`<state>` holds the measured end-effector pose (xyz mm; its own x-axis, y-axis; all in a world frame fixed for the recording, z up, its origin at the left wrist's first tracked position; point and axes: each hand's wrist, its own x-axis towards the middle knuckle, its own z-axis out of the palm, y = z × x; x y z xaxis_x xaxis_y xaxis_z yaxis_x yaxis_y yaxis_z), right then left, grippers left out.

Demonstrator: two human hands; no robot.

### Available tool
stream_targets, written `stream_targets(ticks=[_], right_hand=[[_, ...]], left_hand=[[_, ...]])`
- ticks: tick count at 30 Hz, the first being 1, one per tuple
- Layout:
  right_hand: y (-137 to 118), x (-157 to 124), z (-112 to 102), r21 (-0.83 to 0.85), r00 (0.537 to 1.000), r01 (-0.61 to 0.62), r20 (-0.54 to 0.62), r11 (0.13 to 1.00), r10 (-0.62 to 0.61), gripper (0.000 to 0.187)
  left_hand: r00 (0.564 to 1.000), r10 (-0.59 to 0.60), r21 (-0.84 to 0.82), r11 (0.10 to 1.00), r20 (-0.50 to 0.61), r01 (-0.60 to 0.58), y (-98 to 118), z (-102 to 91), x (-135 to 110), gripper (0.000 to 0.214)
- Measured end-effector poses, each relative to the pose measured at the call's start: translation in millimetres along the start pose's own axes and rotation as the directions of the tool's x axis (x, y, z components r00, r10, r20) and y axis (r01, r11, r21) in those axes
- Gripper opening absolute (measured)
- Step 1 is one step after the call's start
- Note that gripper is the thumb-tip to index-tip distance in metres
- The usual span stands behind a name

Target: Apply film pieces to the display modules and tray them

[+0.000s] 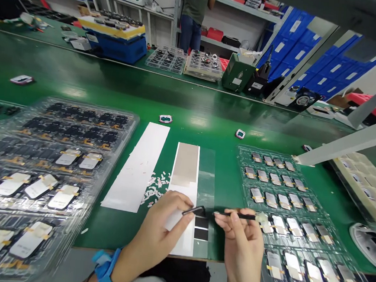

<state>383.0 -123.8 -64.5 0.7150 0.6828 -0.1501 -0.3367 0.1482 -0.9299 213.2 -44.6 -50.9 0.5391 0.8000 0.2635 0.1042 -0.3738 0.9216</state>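
Observation:
My left hand (165, 219), with a blue band at the wrist, pinches a small flat part with a black rim (198, 210), tilted nearly edge-on. In my right hand (241, 236) is a slim black tool (239, 215), which looks like tweezers. Its tip points left, a short gap from the part. Beneath both hands lies a white backing sheet (182, 192) with a grey-beige upper area. Along its right side runs a clear strip (206, 173) bearing black rectangles (201, 234). Small white scraps (156, 188) are scattered left of the sheet.
At left stands a clear tray (123, 140) of black and silver-backed modules; another clear tray (245, 191) of silver-backed modules is at right. A blank white strip (140, 167) lies between. Small framed parts (165, 119) sit on the green bench (114, 89). A person (195, 15) stands behind.

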Motion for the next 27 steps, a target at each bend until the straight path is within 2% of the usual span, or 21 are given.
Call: stream_targets(ticks=[1,3,6,10,15,18,20,24,27], right_hand=[[-0.9,-4.4,7.3,0.015,1.000,-0.015,0.010,1.000,0.015,0.036],[-2.1,-12.4,22.4,0.039,0.999,-0.013,0.041,0.999,0.011,0.037],[-2.6,-19.7,40.0,0.047,0.997,0.045,0.063,0.998,-0.048,0.033],[-2.4,-23.4,49.8,0.014,0.980,0.157,0.123,0.987,-0.158,0.021],[-3.1,-27.2,56.6,-0.022,0.912,0.352,0.232,0.936,-0.338,0.014],[-3.1,-27.8,61.6,-0.017,0.867,0.441,0.266,0.897,-0.421,0.016],[-2.5,-27.6,64.5,-0.014,0.845,0.476,0.283,0.879,-0.453,0.018],[0.1,-28.1,69.4,-0.012,0.791,0.576,0.259,0.817,-0.554,0.025],[2.5,-28.8,73.2,-0.032,0.774,0.610,0.236,0.792,-0.587,0.025]], left_hand=[[0.998,-0.016,-0.017,1.000,-0.062,0.015,-1.2,-1.4,-0.1,0.012],[0.991,-0.060,-0.039,0.998,-0.116,0.056,-3.5,-3.9,-0.8,0.014],[0.987,-0.121,-0.045,0.992,-0.107,0.117,-5.5,-6.2,-2.4,0.015],[0.988,-0.143,0.014,0.990,-0.057,0.144,-4.8,-8.9,-3.3,0.015],[0.983,-0.153,0.204,0.970,0.100,0.130,-2.9,-14.0,-0.7,0.010],[0.983,-0.146,0.146,0.981,0.110,0.130,-1.8,-15.6,1.8,0.008],[0.988,-0.100,0.117,0.989,0.121,0.086,-1.7,-15.9,2.7,0.016],[0.995,-0.029,0.204,0.979,0.099,0.008,-5.5,-15.4,1.4,0.030],[0.997,-0.015,0.223,0.975,0.073,-0.001,-9.2,-14.8,-0.1,0.042]])
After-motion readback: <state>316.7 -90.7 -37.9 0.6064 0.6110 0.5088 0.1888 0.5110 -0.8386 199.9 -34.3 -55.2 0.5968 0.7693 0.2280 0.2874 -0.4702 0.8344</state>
